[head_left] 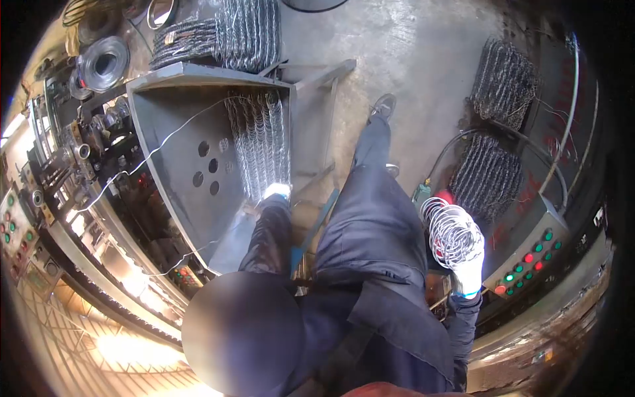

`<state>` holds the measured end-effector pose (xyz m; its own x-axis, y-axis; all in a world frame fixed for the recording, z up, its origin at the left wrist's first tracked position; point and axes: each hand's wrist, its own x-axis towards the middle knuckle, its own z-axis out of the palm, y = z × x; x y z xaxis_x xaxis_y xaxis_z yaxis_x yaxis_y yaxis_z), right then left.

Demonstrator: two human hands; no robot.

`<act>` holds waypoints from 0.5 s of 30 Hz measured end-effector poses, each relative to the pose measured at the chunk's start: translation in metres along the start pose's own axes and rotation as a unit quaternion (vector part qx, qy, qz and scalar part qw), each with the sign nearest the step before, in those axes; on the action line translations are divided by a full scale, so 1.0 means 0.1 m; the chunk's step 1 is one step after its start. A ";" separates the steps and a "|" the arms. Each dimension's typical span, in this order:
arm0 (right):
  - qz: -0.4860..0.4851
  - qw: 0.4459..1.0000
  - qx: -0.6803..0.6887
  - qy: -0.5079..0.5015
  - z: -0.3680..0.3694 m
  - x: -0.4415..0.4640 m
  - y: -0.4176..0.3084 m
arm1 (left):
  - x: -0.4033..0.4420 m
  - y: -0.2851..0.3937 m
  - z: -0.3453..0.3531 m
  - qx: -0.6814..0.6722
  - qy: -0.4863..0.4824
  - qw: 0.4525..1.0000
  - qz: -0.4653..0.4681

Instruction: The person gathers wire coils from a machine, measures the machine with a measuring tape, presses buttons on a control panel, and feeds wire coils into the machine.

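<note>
- Grey concrete floor (410, 86) spreads ahead of you; dark woven-wire bundles (486, 175) crowd your right.
- Your white-gloved left hand (276, 192) meets silver wire mesh (261, 145) in the slanted grey metal tray (175, 126); its grip is unclear.
- Your white-gloved right hand (468, 268) grips coiled silver wire (452, 235).

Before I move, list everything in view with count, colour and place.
Tray: one, grey, left of centre
Mesh bundle: one, silver, inside tray
Mesh pile: one, grey, beyond tray
Mesh stacks: two, dark, right
Smooth coil: one, grey, upper left
Button panels: at least two, grey, far left and right
Floor: one, grey, top centre
Wire coil: one, silver, in right hand
Trousers: one pair, dark, centre
Left hand: one, white-gloved, by mesh bundle
Right hand: one, white-gloved, right
</note>
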<state>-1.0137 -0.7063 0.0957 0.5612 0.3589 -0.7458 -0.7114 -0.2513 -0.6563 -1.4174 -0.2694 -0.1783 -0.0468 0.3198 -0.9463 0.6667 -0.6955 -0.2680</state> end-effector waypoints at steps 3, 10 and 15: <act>-0.029 0.998 -0.051 0.014 -0.19 0.11 0.26 | -0.17 0.02 -0.14 -0.040 0.035 0.998 -0.021; -0.032 0.990 -0.127 0.051 -0.46 0.14 0.51 | -0.39 0.27 -0.37 -0.404 0.213 0.878 -0.141; -0.031 0.991 -0.128 0.035 -0.24 0.19 0.27 | -0.25 0.72 -0.72 -0.426 0.360 0.818 -0.142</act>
<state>-1.0127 -0.7277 0.0613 0.6340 0.3203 -0.7038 -0.5489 -0.4547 -0.7014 -1.3146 -0.2807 -0.1610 -0.0450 0.8996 -0.4344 0.9956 0.0760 0.0542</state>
